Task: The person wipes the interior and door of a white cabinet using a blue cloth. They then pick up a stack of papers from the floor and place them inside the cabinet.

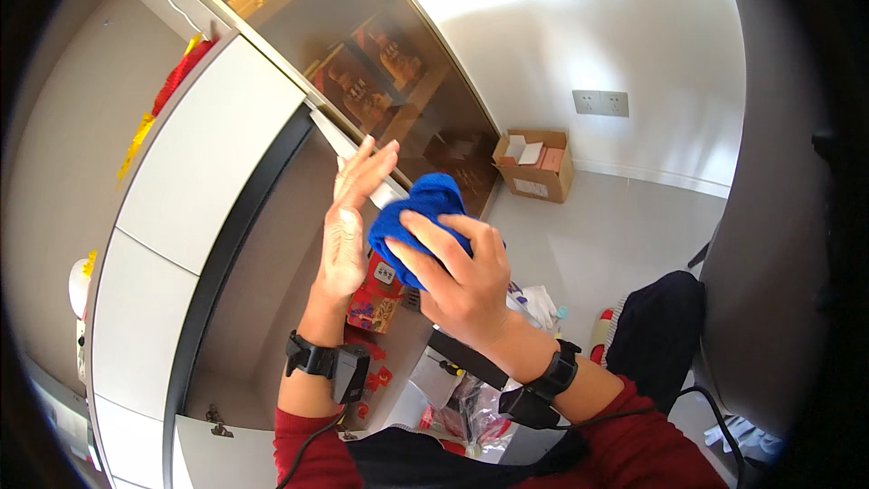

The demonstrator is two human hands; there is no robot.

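A bunched blue cloth is gripped in my right hand, whose fingers spread over its near side. My left hand is raised just left of the cloth with straight fingers and nothing in it. Behind both hands runs the narrow white edge of a cabinet panel. Whether the left hand or the cloth touches that edge cannot be told. Each wrist wears a black strap with a small device.
A tall cabinet with a tinted glass door stands ahead, beside white cabinet fronts. An open cardboard box sits on the floor by the wall. Below my arms are red decorated packages and crumpled clear plastic. A dark panel rises at right.
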